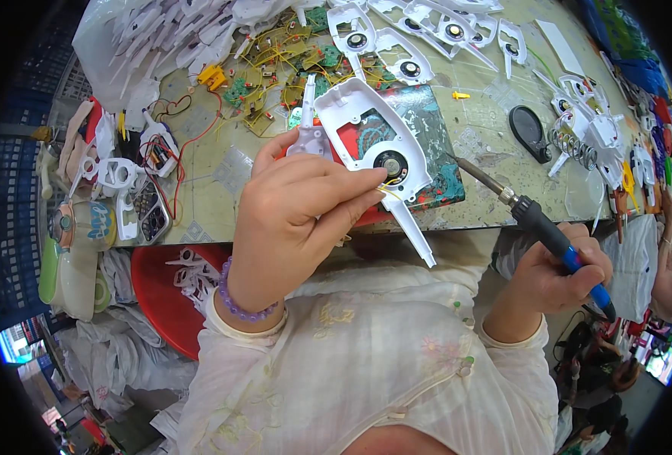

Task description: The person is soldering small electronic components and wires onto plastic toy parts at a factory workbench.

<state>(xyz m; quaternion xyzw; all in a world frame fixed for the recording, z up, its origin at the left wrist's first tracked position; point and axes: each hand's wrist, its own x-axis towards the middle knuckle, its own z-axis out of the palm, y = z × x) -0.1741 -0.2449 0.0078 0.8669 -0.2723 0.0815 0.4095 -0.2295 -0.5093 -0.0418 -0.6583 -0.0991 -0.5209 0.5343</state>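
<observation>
The white housing [406,142] is over the bench's [476,125] front edge, its speaker [391,164] at the fingertips of your left hand [298,201]; thumb and forefinger pinch the yellow wire [393,192]; your right hand [560,273] grips the soldering iron [537,224], tip apart from the housing; circuit boards [237,92] lie toward the far edge.

The table [207,199] is pale green and messy. Calling its far side twelve o'clock, white plastic frames [455,32] lie at twelve to one. A white strip [558,47] and a tiny yellow bit [460,95] are at two. A black ring [529,135] lies at three. Green boards [239,92] with yellow wires sit at ten. A dark, blotchy flat pad [440,148] lies in the middle.
</observation>
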